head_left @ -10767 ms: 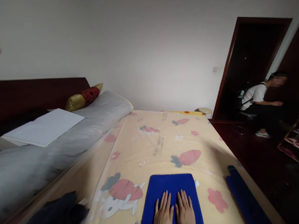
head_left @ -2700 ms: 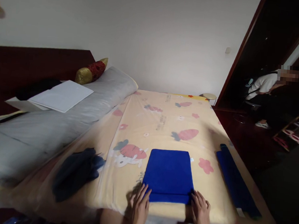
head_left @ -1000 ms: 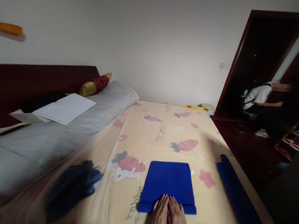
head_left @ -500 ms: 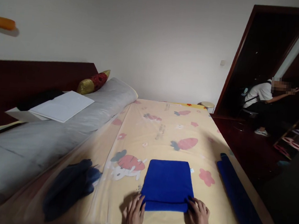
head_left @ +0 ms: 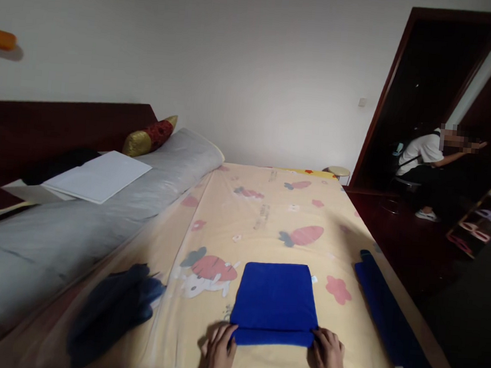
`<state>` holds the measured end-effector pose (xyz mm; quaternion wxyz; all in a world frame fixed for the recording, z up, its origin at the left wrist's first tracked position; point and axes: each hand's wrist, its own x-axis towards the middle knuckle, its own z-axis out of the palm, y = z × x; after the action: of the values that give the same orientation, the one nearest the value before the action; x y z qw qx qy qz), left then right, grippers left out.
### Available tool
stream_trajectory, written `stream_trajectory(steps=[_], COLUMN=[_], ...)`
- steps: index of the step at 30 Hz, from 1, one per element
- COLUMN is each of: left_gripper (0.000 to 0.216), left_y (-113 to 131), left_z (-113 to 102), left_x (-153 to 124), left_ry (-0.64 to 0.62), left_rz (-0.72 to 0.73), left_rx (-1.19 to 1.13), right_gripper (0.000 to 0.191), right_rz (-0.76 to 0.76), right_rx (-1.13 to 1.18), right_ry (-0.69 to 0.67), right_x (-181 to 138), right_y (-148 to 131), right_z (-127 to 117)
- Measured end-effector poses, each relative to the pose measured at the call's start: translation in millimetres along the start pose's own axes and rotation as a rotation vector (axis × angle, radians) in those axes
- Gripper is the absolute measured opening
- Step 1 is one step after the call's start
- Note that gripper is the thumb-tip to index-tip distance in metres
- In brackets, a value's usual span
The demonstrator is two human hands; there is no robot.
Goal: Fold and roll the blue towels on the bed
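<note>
A folded bright blue towel [head_left: 275,301] lies flat on the cream bedsheet [head_left: 267,226] printed with carrots and a rabbit, near the bed's front edge. My left hand [head_left: 216,358] grips the towel's near left corner. At the near right corner, my right hand [head_left: 327,366] holds the folded edge with fingers curled on the fabric. Both hands rest on the sheet.
A long dark blue folded cloth [head_left: 392,320] lies along the bed's right edge. A crumpled dark garment [head_left: 109,309] sits at the left. A grey bolster [head_left: 97,205] carries a white board [head_left: 98,175]. A person [head_left: 430,166] sits by the doorway.
My hands were side by side on the towel's near edge a second ago; they have spread apart to its two near corners and now hold them.
</note>
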<state>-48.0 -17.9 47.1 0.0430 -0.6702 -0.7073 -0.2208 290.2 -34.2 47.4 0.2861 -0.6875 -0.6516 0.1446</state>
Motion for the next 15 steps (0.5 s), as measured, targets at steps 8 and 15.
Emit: stream_trajectory(steps=[8, 15], left_gripper=[0.056, 0.048], left_y=[82.9, 31.8], left_z=[45.7, 21.7], left_x=[-10.2, 5.0], left_ry=[-0.135, -0.195], left_rz=[0.370, 0.111], left_rx=[-0.095, 0.038], right_gripper=[0.051, 0.048], right_rz=[-0.317, -0.100], right_rx=[-0.065, -0.236], right_ry=[-0.218, -0.015], right_x=[0.2, 18.8], right_y=[-81.1, -26.4], right_z=[65.0, 46.9])
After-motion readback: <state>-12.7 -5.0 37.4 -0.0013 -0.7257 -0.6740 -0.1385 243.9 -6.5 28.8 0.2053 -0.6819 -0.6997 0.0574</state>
